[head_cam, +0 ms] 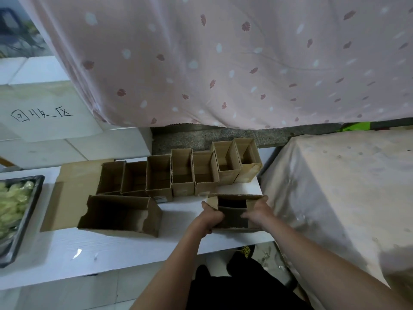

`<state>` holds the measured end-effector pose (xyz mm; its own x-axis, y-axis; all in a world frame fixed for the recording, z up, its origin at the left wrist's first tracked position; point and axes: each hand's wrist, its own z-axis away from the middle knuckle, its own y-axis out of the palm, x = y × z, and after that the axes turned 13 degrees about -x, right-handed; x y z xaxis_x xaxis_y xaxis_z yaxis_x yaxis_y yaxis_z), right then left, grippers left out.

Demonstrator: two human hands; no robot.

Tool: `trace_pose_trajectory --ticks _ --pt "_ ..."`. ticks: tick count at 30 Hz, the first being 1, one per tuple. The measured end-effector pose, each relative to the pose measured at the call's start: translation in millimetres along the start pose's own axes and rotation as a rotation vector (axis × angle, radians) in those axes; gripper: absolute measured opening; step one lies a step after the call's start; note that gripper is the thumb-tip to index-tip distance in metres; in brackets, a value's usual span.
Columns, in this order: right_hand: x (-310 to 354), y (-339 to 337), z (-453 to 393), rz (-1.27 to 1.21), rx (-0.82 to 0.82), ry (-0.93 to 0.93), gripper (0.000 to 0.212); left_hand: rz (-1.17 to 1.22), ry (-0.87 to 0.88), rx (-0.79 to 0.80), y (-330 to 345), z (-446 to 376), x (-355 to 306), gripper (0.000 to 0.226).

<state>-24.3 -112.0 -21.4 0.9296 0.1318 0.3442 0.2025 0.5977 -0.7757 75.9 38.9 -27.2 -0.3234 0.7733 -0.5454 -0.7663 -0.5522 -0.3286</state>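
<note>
**Small box (232,220) held in both hands at the right end of the table (134,249)**

We hold the small box between our two hands, open side up, its dark inside showing. It sits low over the white table, close to the front right corner; we cannot tell whether its bottom touches the top.

Our left hand (211,217) grips the box's left side. The fingers are curled round the near left corner and the thumb points up along the wall. The forearm runs in from below, straight and slanting up to the right.

Our right hand (257,212) grips the opposite side. The thumb lies out along the right rim and the fingers are hooked over the near wall into the opening. That forearm comes in from the lower right, so both arms close on the box in a narrow V.

Just behind the small box stands a row of open boxes (182,173), seven side by side, stepping back toward the right. To the left a larger box (120,213) rests with a torn edge, partly on a flat cardboard sheet (73,193). At the far left edge a dark tray (33,198) holds pale yellowish pieces. A pink patterned cloth (223,63) hangs behind the table, and a pale cover (335,186) drapes something on the right.
</note>
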Motion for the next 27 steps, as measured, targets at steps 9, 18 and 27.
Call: trace_pose_trajectory --ticks 9,18,27 --pt "-4 -24 -12 -0.734 0.013 0.137 0.031 0.041 0.078 0.134 -27 -6 13 0.072" --pt "-44 -46 -28 -1.158 -0.009 0.443 0.018 -0.259 0.211 0.19 -36 -5 11 0.066" --pt "-73 -6 -57 -0.397 0.059 0.395 0.05 -0.497 0.458 0.047 -9 -30 40 0.046"
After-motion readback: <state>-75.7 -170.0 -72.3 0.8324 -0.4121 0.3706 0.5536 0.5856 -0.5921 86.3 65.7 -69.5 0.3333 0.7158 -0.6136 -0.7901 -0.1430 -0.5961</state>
